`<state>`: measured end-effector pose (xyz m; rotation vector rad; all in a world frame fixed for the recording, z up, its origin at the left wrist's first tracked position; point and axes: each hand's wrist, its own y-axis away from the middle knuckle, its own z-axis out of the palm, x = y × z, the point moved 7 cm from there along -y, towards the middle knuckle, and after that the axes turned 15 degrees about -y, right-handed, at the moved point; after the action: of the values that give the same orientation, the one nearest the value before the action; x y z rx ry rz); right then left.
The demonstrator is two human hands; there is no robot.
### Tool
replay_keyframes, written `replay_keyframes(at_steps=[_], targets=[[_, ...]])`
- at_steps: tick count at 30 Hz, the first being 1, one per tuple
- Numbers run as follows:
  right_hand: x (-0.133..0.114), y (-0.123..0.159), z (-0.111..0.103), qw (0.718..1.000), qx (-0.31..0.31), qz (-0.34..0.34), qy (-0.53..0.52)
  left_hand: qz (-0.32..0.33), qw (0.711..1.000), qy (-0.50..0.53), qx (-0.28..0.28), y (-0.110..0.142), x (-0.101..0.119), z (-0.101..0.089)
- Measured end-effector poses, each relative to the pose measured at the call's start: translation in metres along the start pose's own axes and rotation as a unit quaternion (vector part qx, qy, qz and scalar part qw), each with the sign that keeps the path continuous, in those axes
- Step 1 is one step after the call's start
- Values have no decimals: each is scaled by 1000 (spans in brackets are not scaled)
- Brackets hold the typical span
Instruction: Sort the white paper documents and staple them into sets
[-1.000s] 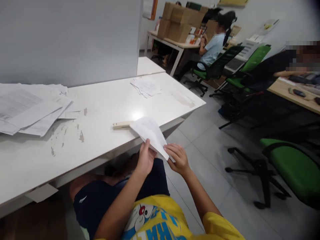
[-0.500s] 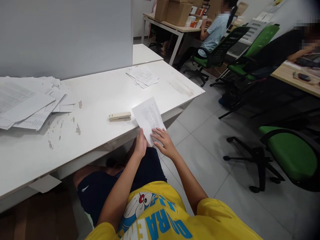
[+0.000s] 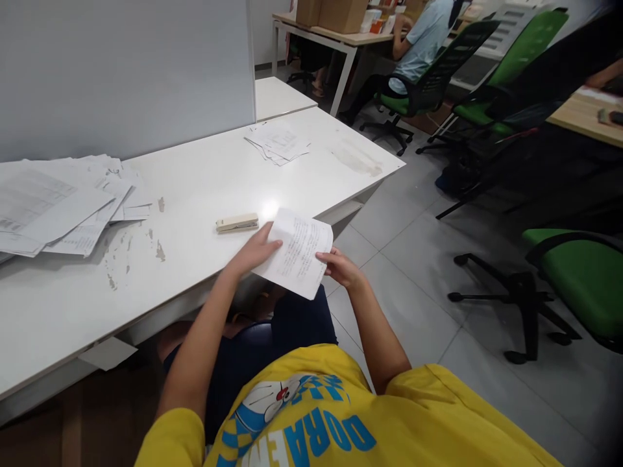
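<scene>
Printed paper sheets (image 3: 299,256) are held between my two hands, over my lap at the table's front edge. My left hand (image 3: 256,250) grips their left side, thumb on top and fingers hidden underneath. At the right edge, my right hand (image 3: 341,266) pinches the paper between thumb and fingers. How many sheets there are, I cannot tell. A cream stapler (image 3: 237,223) lies on the white table (image 3: 189,194), just beyond my left hand and touched by neither hand.
A large messy pile of papers (image 3: 58,204) covers the table's left part. A smaller stack (image 3: 278,141) lies farther back, near the grey partition (image 3: 126,71). Green chairs (image 3: 579,279) stand on the right. A seated person (image 3: 423,48) is at another desk behind.
The paper has turned and now lies flatter between my hands. My left hand has moved up to its left side; my right hand has shifted from its face to its right edge.
</scene>
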<state>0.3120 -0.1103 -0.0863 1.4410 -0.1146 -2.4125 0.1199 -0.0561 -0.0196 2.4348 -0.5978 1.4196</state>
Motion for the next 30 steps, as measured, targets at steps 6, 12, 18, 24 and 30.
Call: replay_keyframes(at_steps=[6, 12, 18, 24, 30], targets=[[-2, -16, 28, 955, 102, -171, -219, 115, 947, -234, 189, -15, 26, -96], [32, -36, 43, 927, 174, -199, -266, 183, 875, -397, 209, -8, -14, -110], [45, -32, 50, 935, 188, -203, -222, 235, 852, -445, 141, -11, -17, -91], [41, -22, 59, 933, 208, -230, -184, 270, 826, -489, 81, -12, -16, -77], [40, -19, 60, 938, 218, -210, -168, 259, 818, -505, 92, -12, -18, -73]])
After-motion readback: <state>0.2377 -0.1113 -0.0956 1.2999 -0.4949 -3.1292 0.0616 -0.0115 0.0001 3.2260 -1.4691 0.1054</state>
